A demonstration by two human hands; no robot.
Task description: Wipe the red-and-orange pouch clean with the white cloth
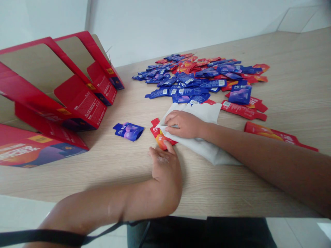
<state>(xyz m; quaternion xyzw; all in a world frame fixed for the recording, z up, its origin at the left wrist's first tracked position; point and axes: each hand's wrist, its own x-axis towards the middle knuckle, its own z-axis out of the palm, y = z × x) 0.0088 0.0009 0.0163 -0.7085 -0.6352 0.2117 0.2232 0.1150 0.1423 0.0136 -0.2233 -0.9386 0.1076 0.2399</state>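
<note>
My left hand [167, 163] is low over the table, its fingertips holding the near edge of a red sachet [156, 129] with an orange fruit print. My right hand [184, 124] is closed on a white cloth [207, 113], and a fold of that cloth covers part of the same sachet. Left of them a single blue-purple sachet [129, 131] lies flat. Just beyond the cloth spreads a heap of blue and red sachets [186, 78]; some lie partly under the cloth's far edge.
Open red cartons [85, 103] stand in a row on the left. A few red sachets [241, 109] lie right of the cloth, another [279, 136] beside my right forearm. The wooden table [219, 193] meets a white wall [181, 27] behind.
</note>
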